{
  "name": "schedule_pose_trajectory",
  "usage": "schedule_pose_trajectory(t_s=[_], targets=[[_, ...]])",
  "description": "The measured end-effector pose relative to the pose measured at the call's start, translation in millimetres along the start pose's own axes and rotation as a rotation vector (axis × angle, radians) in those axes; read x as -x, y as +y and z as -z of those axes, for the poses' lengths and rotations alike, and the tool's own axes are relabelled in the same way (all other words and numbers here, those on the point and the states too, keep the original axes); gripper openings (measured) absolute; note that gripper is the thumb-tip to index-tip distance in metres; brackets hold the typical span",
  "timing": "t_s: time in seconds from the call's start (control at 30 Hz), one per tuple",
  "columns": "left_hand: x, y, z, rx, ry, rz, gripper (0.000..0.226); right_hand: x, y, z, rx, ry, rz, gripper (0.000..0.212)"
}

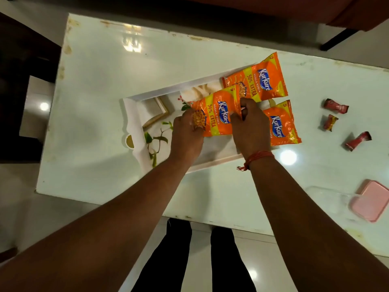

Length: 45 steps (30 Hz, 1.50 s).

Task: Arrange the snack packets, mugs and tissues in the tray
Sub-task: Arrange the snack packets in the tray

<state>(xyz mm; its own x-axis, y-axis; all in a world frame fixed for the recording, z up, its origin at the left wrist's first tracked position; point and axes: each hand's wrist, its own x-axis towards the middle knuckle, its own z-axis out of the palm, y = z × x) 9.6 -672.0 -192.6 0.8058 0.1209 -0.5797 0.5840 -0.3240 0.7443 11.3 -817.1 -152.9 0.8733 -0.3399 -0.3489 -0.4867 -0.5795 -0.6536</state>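
A white tray (134, 111) with a leaf print lies on the pale table (101, 76). Three orange snack packets lie across it. My left hand (186, 135) and my right hand (250, 127) both grip the middle packet (219, 114), left at its near-left end, right at its far-right end. A second packet (261, 79) rests over the tray's far right rim. A third packet (282, 125) lies on the tray's right end, partly under my right hand. No mugs or tissues show.
Three small red wrapped sweets (335, 106), (330, 122), (357, 141) lie on the table to the right of the tray. A pink lidded box (370, 200) sits at the near right edge. My legs (200, 260) stand below the table's front edge.
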Motion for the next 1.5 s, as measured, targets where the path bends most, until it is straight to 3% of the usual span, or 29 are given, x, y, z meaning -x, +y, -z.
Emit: schedule_pose_trajectory(t_s=[0.1, 0.23, 0.4, 0.6, 0.73, 1.2, 1.3, 1.4, 1.5], targets=[[-11, -16, -25, -0.147, -0.051, -0.018, 0.055, -3, 12, 15, 0.022, 0.014, 0.010, 0.033], [2, 3, -41, -0.242, -0.102, -0.065, 0.060, -8, 23, 31, 0.017, 0.048, 0.008, 0.022], [13, 25, -52, -0.331, -0.132, 0.007, 0.056, -13, 32, 45, -0.005, 0.052, -0.012, 0.020], [20, 37, -61, -0.337, -0.147, -0.065, 0.012, -13, 37, 55, -0.014, 0.080, 0.016, 0.020], [26, 39, -63, -0.249, -0.119, -0.055, 0.036, -12, 43, 58, -0.030, 0.081, 0.016, 0.024], [15, 37, -62, -0.132, -0.138, -0.021, 0.036, -25, 52, 56, -0.048, 0.100, 0.017, 0.030], [16, 34, -56, -0.152, -0.149, -0.046, 0.039, -19, 53, 54, 0.028, 0.180, 0.076, 0.032], [17, 25, -43, -0.213, -0.117, -0.127, 0.041, -4, 48, 49, 0.304, 0.291, 0.236, 0.035], [19, 10, -21, -0.407, -0.055, -0.302, 0.037, 11, 39, 35, 0.480, 0.264, 0.357, 0.040]])
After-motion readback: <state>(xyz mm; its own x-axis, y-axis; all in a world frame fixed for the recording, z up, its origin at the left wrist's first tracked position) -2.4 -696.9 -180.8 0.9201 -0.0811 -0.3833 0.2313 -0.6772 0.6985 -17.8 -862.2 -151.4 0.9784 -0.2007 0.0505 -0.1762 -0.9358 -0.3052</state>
